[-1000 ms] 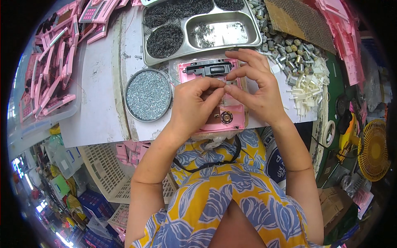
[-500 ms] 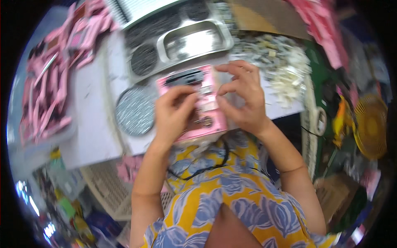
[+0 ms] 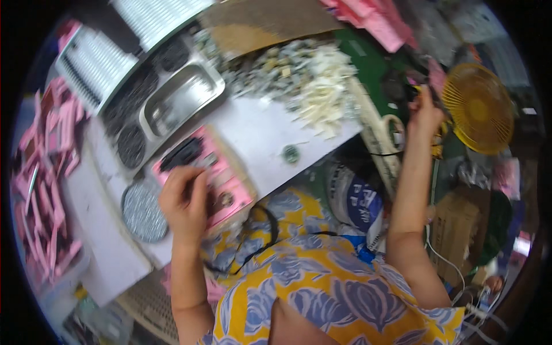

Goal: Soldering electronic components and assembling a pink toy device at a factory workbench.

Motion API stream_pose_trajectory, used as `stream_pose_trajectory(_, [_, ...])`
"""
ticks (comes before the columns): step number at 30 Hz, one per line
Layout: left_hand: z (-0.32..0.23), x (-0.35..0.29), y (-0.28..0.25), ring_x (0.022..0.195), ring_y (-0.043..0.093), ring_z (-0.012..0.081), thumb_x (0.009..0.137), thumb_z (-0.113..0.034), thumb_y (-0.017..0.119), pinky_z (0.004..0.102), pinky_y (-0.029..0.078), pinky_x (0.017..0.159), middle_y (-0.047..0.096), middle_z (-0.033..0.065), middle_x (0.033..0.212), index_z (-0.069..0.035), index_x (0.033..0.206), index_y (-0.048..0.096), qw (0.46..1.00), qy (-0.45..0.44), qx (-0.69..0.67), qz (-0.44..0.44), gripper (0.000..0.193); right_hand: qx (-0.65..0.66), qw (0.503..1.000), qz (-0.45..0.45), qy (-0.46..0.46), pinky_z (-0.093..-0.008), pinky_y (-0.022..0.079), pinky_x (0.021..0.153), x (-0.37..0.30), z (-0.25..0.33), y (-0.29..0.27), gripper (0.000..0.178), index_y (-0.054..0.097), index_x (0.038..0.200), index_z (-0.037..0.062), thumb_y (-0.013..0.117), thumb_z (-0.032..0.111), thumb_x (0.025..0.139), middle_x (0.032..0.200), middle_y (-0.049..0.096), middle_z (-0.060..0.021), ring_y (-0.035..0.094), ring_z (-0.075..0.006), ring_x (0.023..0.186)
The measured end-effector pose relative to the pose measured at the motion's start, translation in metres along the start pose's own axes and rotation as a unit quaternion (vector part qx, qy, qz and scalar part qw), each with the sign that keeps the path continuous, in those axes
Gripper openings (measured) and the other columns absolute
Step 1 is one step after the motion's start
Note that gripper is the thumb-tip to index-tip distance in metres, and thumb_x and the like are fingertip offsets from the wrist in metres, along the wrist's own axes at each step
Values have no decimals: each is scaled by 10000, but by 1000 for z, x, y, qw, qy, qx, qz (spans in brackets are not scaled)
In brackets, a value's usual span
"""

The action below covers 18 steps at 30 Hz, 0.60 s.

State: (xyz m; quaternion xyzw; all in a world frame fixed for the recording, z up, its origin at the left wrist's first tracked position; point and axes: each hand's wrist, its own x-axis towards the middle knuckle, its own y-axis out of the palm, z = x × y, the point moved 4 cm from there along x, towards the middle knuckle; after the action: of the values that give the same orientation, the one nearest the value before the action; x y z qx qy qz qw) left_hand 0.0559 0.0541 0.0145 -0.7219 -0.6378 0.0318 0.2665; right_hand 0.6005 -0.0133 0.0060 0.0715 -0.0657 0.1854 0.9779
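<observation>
A pink plastic housing (image 3: 237, 191) lies at the table's front edge, on a pale block. It holds a black part (image 3: 185, 152), small grey pieces and a round metallic part (image 3: 225, 199). My left hand (image 3: 185, 198) is over its left side, fingers curled toward the thumb; whatever they pinch is hidden. Far to the right, my right hand (image 3: 426, 117) is closed at a dark object beside the yellow basket (image 3: 478, 109); I cannot make out what it grips.
A steel tray (image 3: 183, 100) with dark small parts and a round dish of silvery pieces (image 3: 144, 210) stand left of the housing. Grey and white pieces (image 3: 325, 92) are heaped behind. Pink parts (image 3: 52, 190) pile at far left. A tape roll (image 3: 393, 131) sits at right.
My right hand has left the housing and reached far out to the right. My left hand stays over the housing. The whole view has turned to the right.
</observation>
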Motion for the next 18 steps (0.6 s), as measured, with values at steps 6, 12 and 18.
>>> stream_pose_trajectory(6, [0,8,-13,830,607,233,769,-28,776,330,455,737,680,77,868,-22,834,718,994,66,87,-14,88,79,992,1,-102,-193,303,465,-24,42,-54,85,648,1047,80,678,79,967,759,583,25,414,-27,557])
stream_pose_trajectory(12, [-2,10,3,946,504,264,679,-116,832,394,378,845,559,49,944,-84,783,743,975,40,216,-14,141,66,970,233,0,-193,333,518,-156,38,35,138,597,1122,70,604,101,987,828,559,2,426,-33,616])
stream_pose_trajectory(18, [-2,12,10,964,491,262,674,-122,833,397,358,840,547,44,958,-94,780,747,971,38,235,-4,139,3,862,507,13,-189,438,689,-254,29,110,268,627,1070,3,771,40,847,893,666,-42,576,-54,758])
